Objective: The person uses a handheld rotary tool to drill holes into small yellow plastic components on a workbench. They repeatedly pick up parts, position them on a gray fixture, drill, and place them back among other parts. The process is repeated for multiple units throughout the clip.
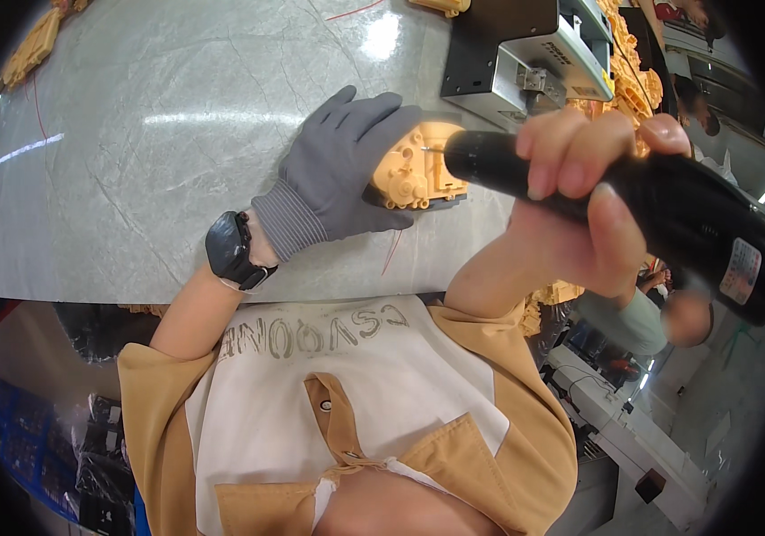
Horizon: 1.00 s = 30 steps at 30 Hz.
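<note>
My left hand [333,165], in a grey knit glove, is wrapped round a yellow-orange plastic housing [409,174] above the grey table. Round bosses and moulded ribs show on the housing's upper face. A black electric screwdriver [691,205] lies almost level in my bare right hand [579,170], fingers closed round its barrel. Its nose points left at the housing, and a thin bit reaches toward the part's upper middle. Whether the bit touches a screw is too small to tell. Below the housing a thin red wire [392,252] shows.
The grey marbled table [132,179] spreads to the left. A black and silver box-shaped device [525,67] stands just beyond my right hand. Behind it are heaped yellow-orange plastic parts [640,80]. Another person's sleeve [624,323] shows at right; blue crates [21,438] sit lower left.
</note>
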### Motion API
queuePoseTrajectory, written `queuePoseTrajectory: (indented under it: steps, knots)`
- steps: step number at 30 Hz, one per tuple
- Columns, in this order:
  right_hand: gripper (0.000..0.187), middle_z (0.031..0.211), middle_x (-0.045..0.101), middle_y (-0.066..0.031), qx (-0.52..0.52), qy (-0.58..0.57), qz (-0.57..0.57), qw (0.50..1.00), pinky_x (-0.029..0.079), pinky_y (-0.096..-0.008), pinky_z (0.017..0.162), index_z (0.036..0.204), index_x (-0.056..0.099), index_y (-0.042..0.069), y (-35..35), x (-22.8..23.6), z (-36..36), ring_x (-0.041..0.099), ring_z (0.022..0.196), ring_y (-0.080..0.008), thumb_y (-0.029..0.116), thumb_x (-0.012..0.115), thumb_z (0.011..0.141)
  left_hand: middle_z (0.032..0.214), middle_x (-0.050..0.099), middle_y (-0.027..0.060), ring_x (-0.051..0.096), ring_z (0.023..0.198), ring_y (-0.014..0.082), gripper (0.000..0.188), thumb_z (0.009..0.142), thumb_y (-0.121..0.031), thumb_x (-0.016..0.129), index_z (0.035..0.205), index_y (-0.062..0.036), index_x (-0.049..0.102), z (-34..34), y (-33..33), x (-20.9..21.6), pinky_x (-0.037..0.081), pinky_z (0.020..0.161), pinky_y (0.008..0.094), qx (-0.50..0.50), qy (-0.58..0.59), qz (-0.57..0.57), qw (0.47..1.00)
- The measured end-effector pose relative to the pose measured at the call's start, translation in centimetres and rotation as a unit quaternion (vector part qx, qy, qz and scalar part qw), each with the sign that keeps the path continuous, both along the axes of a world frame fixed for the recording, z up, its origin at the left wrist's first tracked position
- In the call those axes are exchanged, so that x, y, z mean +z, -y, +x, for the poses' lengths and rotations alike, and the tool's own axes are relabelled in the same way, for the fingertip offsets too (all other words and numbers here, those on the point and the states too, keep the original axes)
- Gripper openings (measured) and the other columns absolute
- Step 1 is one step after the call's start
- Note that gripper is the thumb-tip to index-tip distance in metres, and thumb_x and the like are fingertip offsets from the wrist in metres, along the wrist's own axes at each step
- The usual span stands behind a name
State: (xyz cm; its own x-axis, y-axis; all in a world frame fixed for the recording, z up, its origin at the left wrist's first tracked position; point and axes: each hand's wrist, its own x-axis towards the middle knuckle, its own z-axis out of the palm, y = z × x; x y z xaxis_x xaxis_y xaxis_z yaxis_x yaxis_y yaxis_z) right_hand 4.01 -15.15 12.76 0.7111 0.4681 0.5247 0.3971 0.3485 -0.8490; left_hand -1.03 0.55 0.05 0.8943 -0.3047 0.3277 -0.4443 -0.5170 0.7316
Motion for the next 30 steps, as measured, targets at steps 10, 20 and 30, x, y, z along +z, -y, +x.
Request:
queuePoseTrajectory:
  steps: [10, 20, 30]
  knots:
    - [0.045, 0.065, 0.044, -0.0093, -0.079, -0.030, -0.023, 0.996, 0.040, -0.0372, 0.060, 0.117, 0.037, 0.007, -1.6, -1.1, 0.6, 0.044, 0.053, -0.0194, 0.004, 0.045, 0.073, 0.118, 0.046, 0.0120, 0.049, 0.108, 0.0273, 0.089, 0.051, -0.041, 0.081, 0.125, -0.0120, 0.041, 0.3, 0.1, -0.1, 0.034, 0.101, 0.0449, 0.014, 0.021, -0.003, 1.000]
    - [0.033, 0.061, 0.044, -0.0098, -0.178, -0.003, -0.146, 0.973, 0.042, -0.0388, 0.053, 0.105, 0.041, 0.004, -2.3, -0.8, 1.0, 0.042, 0.045, -0.0186, -0.001, 0.047, 0.073, 0.122, 0.045, 0.0112, 0.046, 0.112, 0.0285, 0.097, 0.046, -0.033, 0.083, 0.128, -0.0109, 0.038, 0.1, -0.3, 0.0, 0.032, 0.102, 0.0479, 0.001, -0.025, -0.022, 0.999]
    - [0.032, 0.063, 0.053, -0.0066, -0.135, -0.013, 0.047, 0.990, 0.046, -0.0275, 0.053, 0.089, 0.042, 0.003, -2.0, -2.2, 0.0, 0.053, 0.054, -0.0147, -0.010, 0.062, 0.068, 0.099, 0.055, 0.0091, 0.053, 0.084, 0.0254, 0.073, 0.064, -0.041, 0.073, 0.121, -0.0044, 0.045, -0.1, -0.7, 1.3, 0.043, 0.081, 0.0396, 0.067, 0.013, -0.057, 0.996]
